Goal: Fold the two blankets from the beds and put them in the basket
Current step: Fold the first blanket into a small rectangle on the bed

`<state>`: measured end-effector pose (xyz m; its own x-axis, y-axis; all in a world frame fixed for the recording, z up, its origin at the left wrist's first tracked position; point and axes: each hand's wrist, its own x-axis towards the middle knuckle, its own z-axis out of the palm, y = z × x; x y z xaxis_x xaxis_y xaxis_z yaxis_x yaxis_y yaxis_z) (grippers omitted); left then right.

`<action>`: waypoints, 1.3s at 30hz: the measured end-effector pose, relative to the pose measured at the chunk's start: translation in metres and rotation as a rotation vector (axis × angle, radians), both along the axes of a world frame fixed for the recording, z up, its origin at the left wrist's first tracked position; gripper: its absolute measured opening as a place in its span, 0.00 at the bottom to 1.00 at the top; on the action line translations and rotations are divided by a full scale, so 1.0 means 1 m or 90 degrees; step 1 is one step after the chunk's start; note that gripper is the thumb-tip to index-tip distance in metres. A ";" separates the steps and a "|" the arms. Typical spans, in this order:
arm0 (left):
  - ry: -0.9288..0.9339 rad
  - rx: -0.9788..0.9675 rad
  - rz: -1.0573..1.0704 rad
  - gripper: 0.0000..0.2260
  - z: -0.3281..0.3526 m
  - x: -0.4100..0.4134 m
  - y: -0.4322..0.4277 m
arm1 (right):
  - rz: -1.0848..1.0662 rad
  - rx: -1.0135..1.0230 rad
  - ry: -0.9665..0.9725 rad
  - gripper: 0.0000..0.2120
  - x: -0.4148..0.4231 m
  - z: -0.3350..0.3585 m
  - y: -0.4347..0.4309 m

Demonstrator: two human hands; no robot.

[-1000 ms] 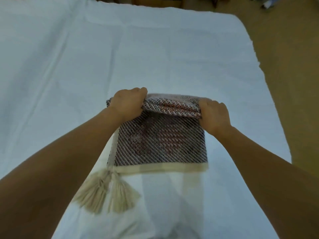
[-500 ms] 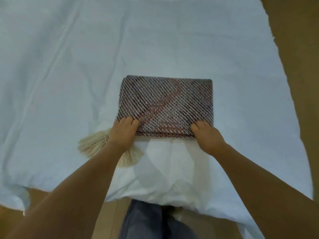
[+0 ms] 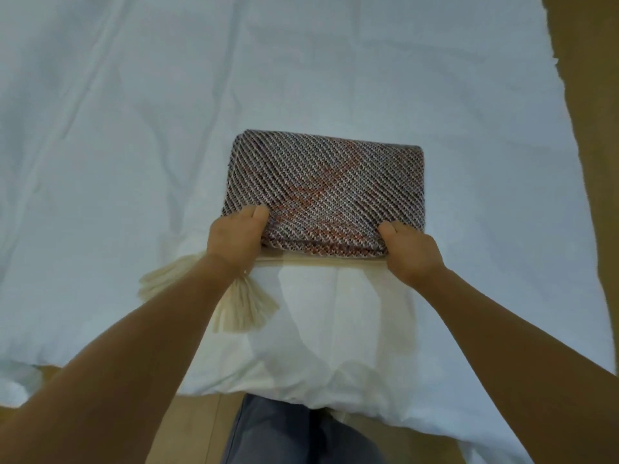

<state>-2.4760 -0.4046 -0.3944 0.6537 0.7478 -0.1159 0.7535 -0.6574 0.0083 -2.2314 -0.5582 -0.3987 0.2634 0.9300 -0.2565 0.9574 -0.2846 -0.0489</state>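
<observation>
We see the blanket (image 3: 328,192) folded into a thick rectangle of coarse diagonal weave with orange threads, flat on the wrinkled white sheet (image 3: 134,128). Our left hand (image 3: 236,241) grips its near left corner and our right hand (image 3: 412,254) its near right corner; soft cream tassels (image 3: 244,309) spread by the left wrist

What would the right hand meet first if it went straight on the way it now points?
The folded blanket: the right hand grips its near right corner, so it would likely just push that fabric ahead.
</observation>
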 end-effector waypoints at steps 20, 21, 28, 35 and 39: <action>-0.061 -0.088 0.033 0.27 -0.046 0.075 0.019 | -0.015 0.111 0.112 0.25 -0.059 -0.038 0.108; -0.055 -0.083 0.044 0.27 -0.056 0.068 0.019 | -0.013 0.095 0.092 0.25 -0.053 -0.050 0.105; -0.053 -0.072 0.132 0.34 -0.075 0.043 0.034 | -0.141 0.130 0.040 0.28 -0.003 -0.068 0.079; 0.085 -0.169 0.183 0.37 -0.027 0.067 0.069 | -0.167 0.054 0.012 0.29 0.014 -0.046 0.082; -0.062 -0.027 0.052 0.27 -0.007 0.113 0.093 | 0.003 0.152 0.075 0.27 -0.006 -0.031 0.133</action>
<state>-2.3633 -0.3117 -0.4018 0.6011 0.7944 -0.0874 0.7983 -0.5919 0.1109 -2.2374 -0.4256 -0.4294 0.2399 0.9691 -0.0578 0.9423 -0.2468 -0.2260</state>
